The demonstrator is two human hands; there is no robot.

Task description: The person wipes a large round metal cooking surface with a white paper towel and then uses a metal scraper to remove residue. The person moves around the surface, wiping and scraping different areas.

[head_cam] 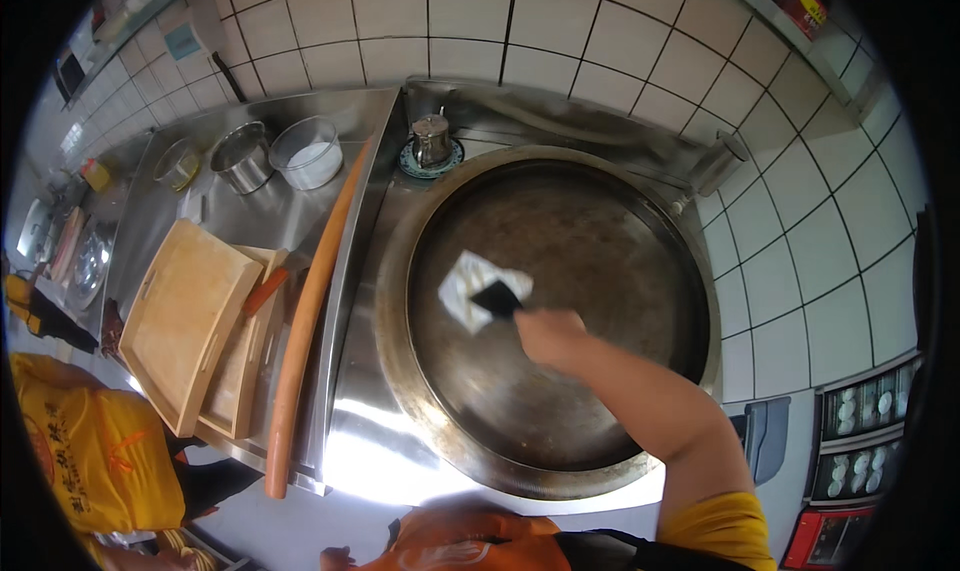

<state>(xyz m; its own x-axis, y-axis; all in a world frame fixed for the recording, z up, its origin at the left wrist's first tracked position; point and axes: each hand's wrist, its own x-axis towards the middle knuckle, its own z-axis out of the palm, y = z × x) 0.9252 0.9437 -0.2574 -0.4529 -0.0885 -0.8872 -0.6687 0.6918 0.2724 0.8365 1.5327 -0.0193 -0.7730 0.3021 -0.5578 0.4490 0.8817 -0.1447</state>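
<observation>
My right hand grips a black flat-bladed tool, perhaps a scraper or spatula. Its blade rests over a white cloth with brownish stains. Beneath the cloth lies a large round metal griddle with a raised rim, the cloth being left of its middle. The griddle's surface is dark and patchy brown. Of my left hand, only a small part shows at the bottom edge beside my orange apron; what it does is hidden.
Left of the griddle, a long wooden rolling pin lies beside stacked wooden trays. Behind them stand a clear tub with white contents and a steel pot. A metal pot sits behind the griddle. A person in yellow is at left.
</observation>
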